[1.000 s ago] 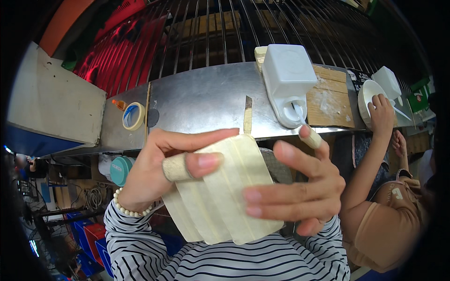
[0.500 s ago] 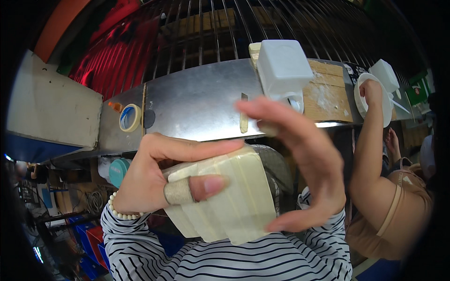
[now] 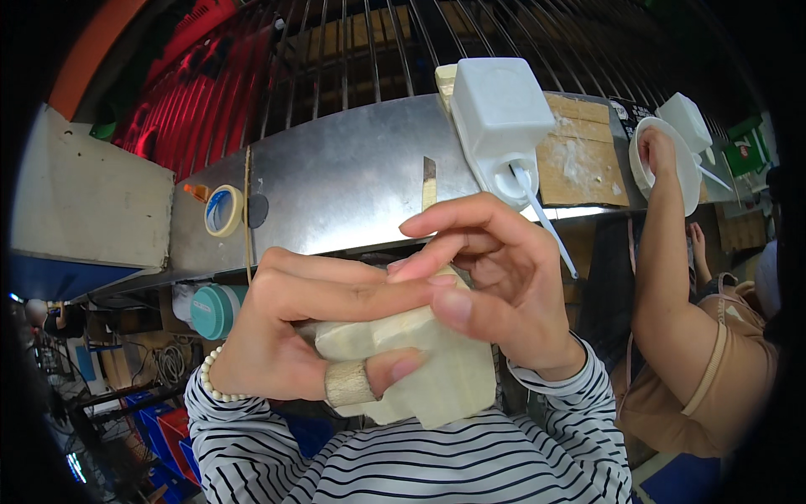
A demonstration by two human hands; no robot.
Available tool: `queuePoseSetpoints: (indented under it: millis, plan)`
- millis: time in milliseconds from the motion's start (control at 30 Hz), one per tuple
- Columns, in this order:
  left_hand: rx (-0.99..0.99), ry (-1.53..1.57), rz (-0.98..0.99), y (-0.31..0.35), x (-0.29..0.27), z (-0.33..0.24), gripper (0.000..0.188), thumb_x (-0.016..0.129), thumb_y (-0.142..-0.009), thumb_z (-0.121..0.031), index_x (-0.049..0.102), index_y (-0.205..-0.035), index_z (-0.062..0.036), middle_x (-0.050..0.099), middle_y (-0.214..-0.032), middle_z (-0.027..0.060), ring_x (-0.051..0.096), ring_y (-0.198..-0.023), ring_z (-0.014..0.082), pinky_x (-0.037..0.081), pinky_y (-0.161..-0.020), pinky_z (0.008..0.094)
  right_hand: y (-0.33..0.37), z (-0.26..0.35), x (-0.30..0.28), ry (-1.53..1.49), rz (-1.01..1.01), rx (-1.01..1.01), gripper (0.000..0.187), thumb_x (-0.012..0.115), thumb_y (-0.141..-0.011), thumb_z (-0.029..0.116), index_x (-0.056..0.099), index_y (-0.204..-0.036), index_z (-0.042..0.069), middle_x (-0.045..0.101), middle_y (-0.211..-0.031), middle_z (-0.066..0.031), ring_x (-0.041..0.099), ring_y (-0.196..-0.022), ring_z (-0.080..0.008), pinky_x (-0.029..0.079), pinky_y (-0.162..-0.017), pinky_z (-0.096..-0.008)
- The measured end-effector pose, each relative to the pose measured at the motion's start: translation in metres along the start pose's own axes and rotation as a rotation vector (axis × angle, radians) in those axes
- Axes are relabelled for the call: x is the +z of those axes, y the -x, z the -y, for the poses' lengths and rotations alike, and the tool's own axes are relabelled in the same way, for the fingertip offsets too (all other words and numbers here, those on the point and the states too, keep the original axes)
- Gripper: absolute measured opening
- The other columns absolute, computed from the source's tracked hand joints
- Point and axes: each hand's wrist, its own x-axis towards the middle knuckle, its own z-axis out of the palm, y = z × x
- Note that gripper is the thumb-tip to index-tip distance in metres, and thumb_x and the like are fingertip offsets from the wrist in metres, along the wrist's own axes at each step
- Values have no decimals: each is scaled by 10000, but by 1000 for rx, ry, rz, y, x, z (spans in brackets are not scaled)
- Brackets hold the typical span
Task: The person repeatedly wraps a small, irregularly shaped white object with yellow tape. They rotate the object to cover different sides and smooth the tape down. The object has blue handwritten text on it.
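Note:
A cream, stepped block [image 3: 457, 370] with a smooth, slightly shiny surface is held in front of my striped top. My left hand [image 3: 290, 323] grips it from the left, fingers along its top edge and thumb across its face. That thumb is wrapped in beige tape. My right hand [image 3: 516, 290] is at the block's upper right corner, with its thumb and bent fingers closed about the top edge beside the left fingertips. Whether anything small sits between those fingertips is hidden. Beyond them on the metal table [image 3: 336, 176] lies a flat blade [image 3: 429, 181] with a pale handle.
Behind stands a white square-topped container [image 3: 504, 97] with a pale stick [image 3: 546, 218] jutting over the table edge. Powder-marked cardboard [image 3: 579, 164] lies to its right. A masking tape roll [image 3: 225, 210] sits left. At right, another person's hand [image 3: 659, 155] reaches into a white bowl [image 3: 690, 176].
My right hand, spread apart from the block before, has come in and closed onto its top edge. The block has tilted a little in my left hand, and the view has shifted slightly.

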Motion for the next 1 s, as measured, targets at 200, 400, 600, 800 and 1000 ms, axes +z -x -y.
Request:
queuePoseSetpoints:
  millis: [200,400,600,800,1000]
  plan:
    - [264,-562,-24,1,-5,-1,938,902,-652,-329,483,-1380,88,711,-1074,263,740,-925,303,567,-843,326,-2,6,-11,-225,-61,-66,816,751,-830,366,390,-1422,-63,502,-1373,-314,581,-1212,-301,444,-1061,-403]
    - [423,-721,-45,3,-12,0,1308,939,-589,-348,145,-1489,172,703,-1073,275,745,-854,318,587,-817,345,0,2,-28,499,204,-200,1075,946,-547,124,389,-1454,-31,464,-1435,-221,571,-1246,-306,423,-1082,-417]
    - [576,-782,-18,-2,-12,3,856,882,-668,-374,534,-1280,112,718,-961,180,724,-739,261,584,-627,300,3,-19,-22,413,-48,-355,799,887,-598,103,572,-1329,45,659,-1176,-106,663,-1032,-249,513,-931,-381]
    - [629,-894,-103,0,0,2,539,771,-777,-447,729,-1096,-14,697,-943,112,679,-701,199,539,-562,280,2,-17,-26,509,-6,-518,653,885,-601,88,667,-1215,48,701,-1070,-95,681,-987,-246,557,-842,-331]
    - [377,-754,86,3,-8,-10,587,786,-729,-439,726,-1149,-33,671,-994,110,642,-792,205,548,-676,297,12,-17,-20,577,-60,-538,607,886,-612,88,687,-1184,43,696,-1084,-112,682,-980,-252,573,-815,-324]
